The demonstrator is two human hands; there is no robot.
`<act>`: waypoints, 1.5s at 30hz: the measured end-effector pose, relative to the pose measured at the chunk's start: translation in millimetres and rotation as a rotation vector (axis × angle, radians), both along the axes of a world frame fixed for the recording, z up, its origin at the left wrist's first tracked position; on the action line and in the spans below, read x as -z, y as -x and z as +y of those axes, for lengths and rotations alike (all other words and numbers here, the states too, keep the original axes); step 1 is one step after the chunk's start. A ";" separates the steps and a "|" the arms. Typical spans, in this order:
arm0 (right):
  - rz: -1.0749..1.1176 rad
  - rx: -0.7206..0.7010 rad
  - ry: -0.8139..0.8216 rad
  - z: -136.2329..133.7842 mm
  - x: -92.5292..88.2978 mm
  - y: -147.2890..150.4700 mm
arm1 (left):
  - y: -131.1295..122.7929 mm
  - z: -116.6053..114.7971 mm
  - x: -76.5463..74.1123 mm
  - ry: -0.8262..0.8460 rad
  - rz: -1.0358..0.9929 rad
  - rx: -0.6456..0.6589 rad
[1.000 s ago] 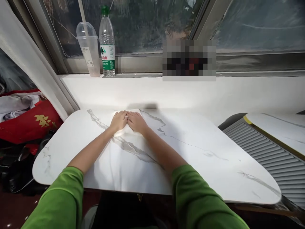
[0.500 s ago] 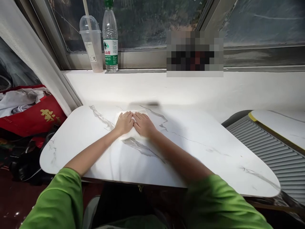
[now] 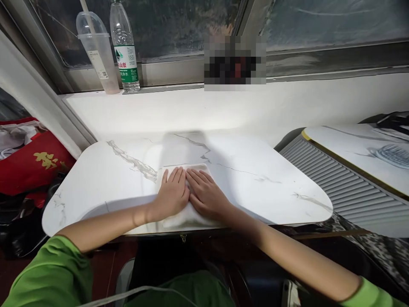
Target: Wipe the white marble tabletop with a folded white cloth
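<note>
A white folded cloth (image 3: 188, 217) lies flat on the white marble-patterned table (image 3: 262, 170), close to its front edge. My left hand (image 3: 172, 192) rests palm down on the cloth, fingers stretched out and pointing away from me. Beside it, my right hand (image 3: 206, 192) presses flat on the same cloth, its fingers also extended. The two hands touch or nearly touch along their inner sides. Part of the cloth is hidden beneath them.
A plastic cup with a straw (image 3: 99, 55) and a water bottle (image 3: 126, 55) stand on the window sill. To the left is a red bag (image 3: 38, 157). At right, a second table (image 3: 345, 145) carries a ribbed translucent item (image 3: 394, 155). A pale cable (image 3: 137, 291) crosses my lap.
Both hands have drawn the cloth from the back of the table toward me, near the front edge. The camera view has shifted to the right.
</note>
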State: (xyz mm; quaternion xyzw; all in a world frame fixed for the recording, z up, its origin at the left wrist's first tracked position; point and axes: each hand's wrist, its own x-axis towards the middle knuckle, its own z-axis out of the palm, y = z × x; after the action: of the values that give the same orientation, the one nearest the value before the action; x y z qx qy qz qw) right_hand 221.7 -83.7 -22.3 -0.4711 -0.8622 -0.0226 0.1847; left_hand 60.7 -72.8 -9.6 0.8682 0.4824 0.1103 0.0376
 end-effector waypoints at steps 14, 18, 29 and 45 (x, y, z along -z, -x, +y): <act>-0.026 0.139 0.121 167.4 -20.4 -0.2 | -28.8 163.4 -16.5 0.037 -0.068 -0.153; -0.032 0.157 0.110 156.5 -14.0 -6.7 | -31.0 150.4 -14.8 0.012 -0.055 -0.130; -0.069 0.105 0.042 13.4 -1.0 -67.6 | -72.7 20.5 -10.1 0.138 -0.066 0.030; 0.050 0.216 0.079 127.3 -8.9 -81.3 | -106.2 136.0 -9.7 0.093 -0.097 -0.004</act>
State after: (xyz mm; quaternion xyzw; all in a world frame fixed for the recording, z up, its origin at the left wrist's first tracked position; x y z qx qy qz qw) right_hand 303.0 43.6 -13.3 -0.5685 -0.8018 0.0033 0.1842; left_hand 166.9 63.2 0.1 0.8581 0.4864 0.1298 0.1011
